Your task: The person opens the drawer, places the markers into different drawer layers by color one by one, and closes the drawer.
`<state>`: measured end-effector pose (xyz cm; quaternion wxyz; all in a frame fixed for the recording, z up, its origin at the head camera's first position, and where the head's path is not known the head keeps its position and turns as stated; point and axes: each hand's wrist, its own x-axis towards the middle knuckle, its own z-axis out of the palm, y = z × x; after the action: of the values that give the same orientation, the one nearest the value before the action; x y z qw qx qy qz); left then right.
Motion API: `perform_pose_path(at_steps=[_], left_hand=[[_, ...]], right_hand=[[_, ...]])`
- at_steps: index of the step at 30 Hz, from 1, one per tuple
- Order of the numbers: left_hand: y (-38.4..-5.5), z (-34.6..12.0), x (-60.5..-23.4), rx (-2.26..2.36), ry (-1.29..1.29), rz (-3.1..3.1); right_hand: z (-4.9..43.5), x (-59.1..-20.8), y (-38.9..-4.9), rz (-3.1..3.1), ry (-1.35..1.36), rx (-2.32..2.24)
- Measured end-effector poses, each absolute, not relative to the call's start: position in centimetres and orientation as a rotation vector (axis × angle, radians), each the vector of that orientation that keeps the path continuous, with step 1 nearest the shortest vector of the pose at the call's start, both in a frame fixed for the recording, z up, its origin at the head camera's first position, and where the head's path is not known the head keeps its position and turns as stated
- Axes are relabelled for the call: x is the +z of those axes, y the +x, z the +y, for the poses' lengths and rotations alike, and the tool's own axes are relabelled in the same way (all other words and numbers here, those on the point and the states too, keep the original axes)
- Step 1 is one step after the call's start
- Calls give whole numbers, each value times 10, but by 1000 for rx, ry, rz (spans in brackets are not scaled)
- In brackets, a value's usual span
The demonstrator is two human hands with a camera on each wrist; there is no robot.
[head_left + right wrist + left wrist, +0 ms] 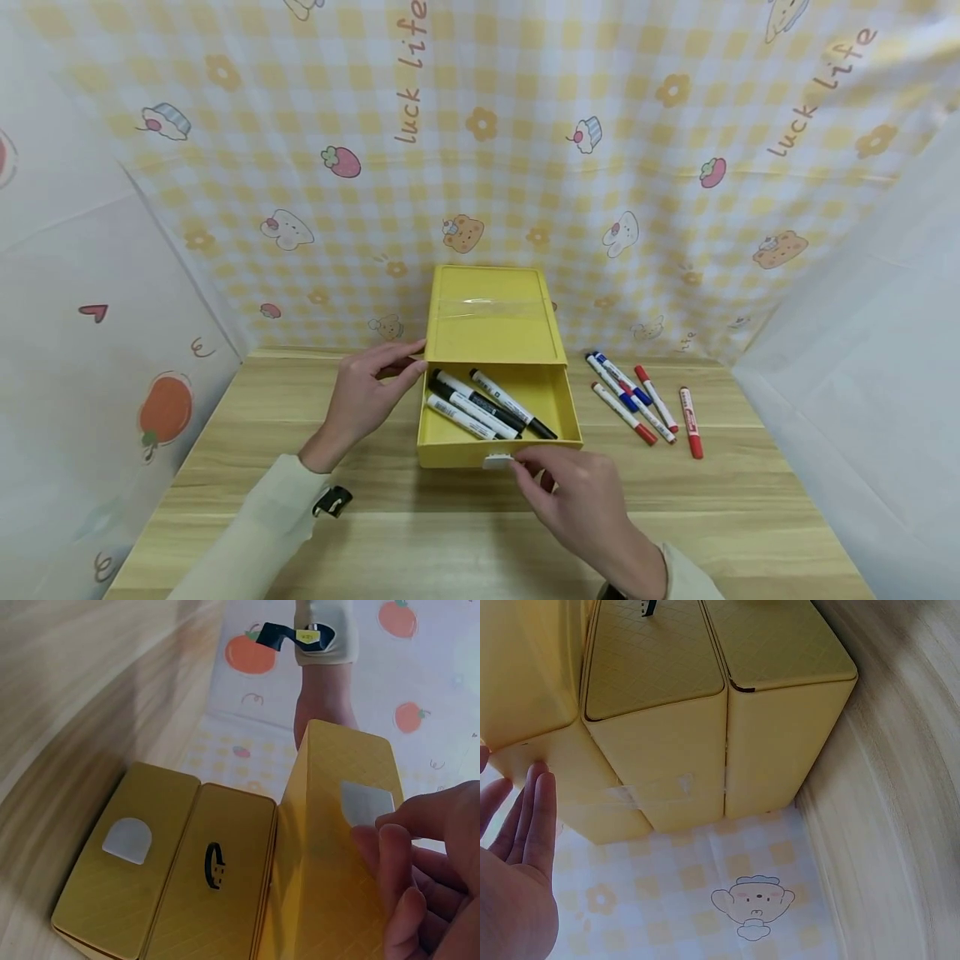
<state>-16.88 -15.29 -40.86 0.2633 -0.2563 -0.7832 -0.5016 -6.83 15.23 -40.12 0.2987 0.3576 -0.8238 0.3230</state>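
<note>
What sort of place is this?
Probably a small screened-off desk space, though the room beyond doesn't show: a wood-grain tabletop, a checked cartoon cloth hanging behind it, and pale sheets closing off both sides.

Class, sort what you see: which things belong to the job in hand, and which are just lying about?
In the job:
drawer, pulled open
handle, in the right grip
cabinet, left grip at its side
drawer pens, probably

Lying about, apparently:
loose pens
wall cloth, as backdrop

Curtained nook: wooden table [405, 546], cartoon-print cloth [525, 192]
</note>
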Motion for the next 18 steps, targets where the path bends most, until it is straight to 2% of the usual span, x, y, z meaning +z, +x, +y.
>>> perform_pose_path(at_steps=[9, 18], left_hand=[[-169, -153, -408, -1343, -701, -2110], [-168, -152, -407, -1356, -685, -2128]], right_hand=[[149, -397, -77, -2195, 927, 826], [145, -396, -101, -2225, 893, 833]])
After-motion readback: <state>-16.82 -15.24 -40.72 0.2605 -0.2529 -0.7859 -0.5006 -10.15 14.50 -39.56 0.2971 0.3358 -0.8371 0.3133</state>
